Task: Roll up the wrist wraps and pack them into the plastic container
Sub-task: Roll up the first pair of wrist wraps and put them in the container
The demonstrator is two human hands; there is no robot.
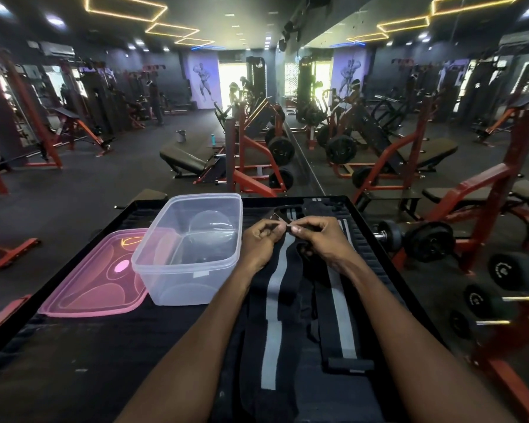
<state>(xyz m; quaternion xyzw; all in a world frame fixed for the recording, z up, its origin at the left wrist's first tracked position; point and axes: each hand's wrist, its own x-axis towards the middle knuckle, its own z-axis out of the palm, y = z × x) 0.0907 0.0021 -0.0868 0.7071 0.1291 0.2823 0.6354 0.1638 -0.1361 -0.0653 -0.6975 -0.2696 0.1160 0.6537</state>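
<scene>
Head view shows both hands, left hand and right hand, each grip pinched on the far end of a striped wrist wrap lying flat on the desk. Rolling looks barely begun; a second wrap lies unrolled beside it. The plastic container stands empty just left, its pink lid beside it, nothing blocking.

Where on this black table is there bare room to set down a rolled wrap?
Bare patch: the near-left table, bordered by the pink lid, clear container and left wrist wrap. Crowded: the right half, where both wraps lie and the left hand and right hand pinch one end.
</scene>
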